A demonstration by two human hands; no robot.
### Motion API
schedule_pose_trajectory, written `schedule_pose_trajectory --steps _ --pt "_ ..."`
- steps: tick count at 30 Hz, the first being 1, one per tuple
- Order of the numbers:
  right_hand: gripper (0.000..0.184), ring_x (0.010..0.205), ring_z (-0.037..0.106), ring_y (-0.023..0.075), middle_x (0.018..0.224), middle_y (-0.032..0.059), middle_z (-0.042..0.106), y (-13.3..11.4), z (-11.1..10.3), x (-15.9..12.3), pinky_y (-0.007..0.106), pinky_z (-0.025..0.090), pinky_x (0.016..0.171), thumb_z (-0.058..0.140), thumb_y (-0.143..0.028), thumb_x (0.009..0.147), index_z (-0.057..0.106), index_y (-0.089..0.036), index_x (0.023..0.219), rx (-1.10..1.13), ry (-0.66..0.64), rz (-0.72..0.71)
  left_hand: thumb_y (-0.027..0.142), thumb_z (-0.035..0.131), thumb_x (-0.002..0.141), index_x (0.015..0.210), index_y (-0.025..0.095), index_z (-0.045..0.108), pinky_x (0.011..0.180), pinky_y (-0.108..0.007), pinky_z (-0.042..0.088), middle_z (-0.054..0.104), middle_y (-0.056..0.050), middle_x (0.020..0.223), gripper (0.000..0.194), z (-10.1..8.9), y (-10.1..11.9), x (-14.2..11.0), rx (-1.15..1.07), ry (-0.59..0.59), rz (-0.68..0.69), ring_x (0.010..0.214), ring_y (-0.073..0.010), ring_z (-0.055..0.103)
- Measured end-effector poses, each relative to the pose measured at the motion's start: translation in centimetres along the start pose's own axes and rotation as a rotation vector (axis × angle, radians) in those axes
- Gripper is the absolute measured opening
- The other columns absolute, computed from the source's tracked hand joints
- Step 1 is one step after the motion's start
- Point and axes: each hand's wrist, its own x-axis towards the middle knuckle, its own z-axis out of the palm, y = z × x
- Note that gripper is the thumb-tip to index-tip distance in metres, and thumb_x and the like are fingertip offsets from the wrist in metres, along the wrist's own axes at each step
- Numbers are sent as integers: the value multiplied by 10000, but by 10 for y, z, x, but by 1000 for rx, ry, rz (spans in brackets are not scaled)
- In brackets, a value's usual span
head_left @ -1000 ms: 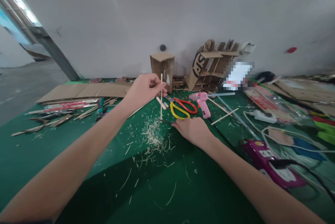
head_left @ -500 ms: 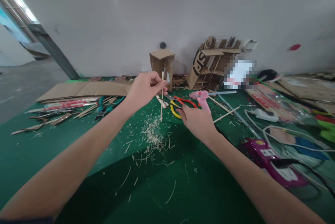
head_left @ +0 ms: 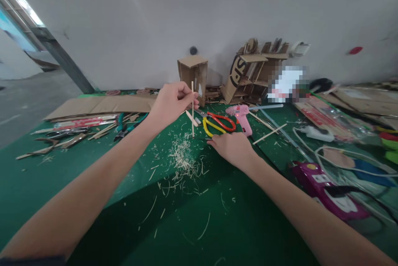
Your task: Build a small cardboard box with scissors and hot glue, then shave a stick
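My left hand (head_left: 175,100) pinches a thin wooden stick (head_left: 192,123) between thumb and fingers and keeps it upright. My right hand (head_left: 233,146) is closed around a slim dark knife (head_left: 203,138), mostly hidden by the fingers; its blade points left at the stick's lower end. Pale wood shavings (head_left: 183,160) lie heaped on the green table under the stick. Just beyond my right hand rest scissors with red and yellow handles (head_left: 221,121), beside a pink hot glue gun (head_left: 241,117).
Cardboard structures (head_left: 248,73) and an upright cardboard box (head_left: 192,69) stand against the wall. On the left lie pliers (head_left: 120,133), loose sticks and a cardboard strip (head_left: 102,106). A magenta power strip (head_left: 329,191) and white cables are on the right.
My right hand has moved down and slightly right with the knife, from the middle of the stick to its lower end. The left hand still grips the stick, almost unmoved.
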Motion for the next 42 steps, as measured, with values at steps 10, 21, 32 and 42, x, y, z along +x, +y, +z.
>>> schedule_pose_trajectory --steps 10,21,32,42 --pt "381 598 581 137 799 31 697 2 -3 -7 277 209 518 326 -410 979 625 -195 881 200 37 -106 291 595 860 762 170 516 715 -300 592 686 -55 756 175 -3 -7 2 -28 50 12 713 -158 704" --pt "325 608 604 154 798 23 706 -1 3 -4 273 208 497 305 -368 991 585 -210 1042 246 41 -8 308 633 830 762 174 510 651 -279 599 705 -62 805 194 1 -4 -1 -3 1 -1 707 -156 700" --pt "439 624 617 174 778 88 692 -14 4 3 287 194 490 235 -392 997 607 -164 945 99 123 98 317 627 834 761 187 507 631 -274 588 687 -50 755 192 3 -7 -1 30 2 0 678 -151 691" --pt "440 536 601 180 690 87 678 -17 1 2 275 205 488 228 -386 997 599 -153 963 84 53 82 348 607 843 766 188 496 609 -289 591 685 -59 755 209 3 -8 0 25 -12 -5 684 -164 688"
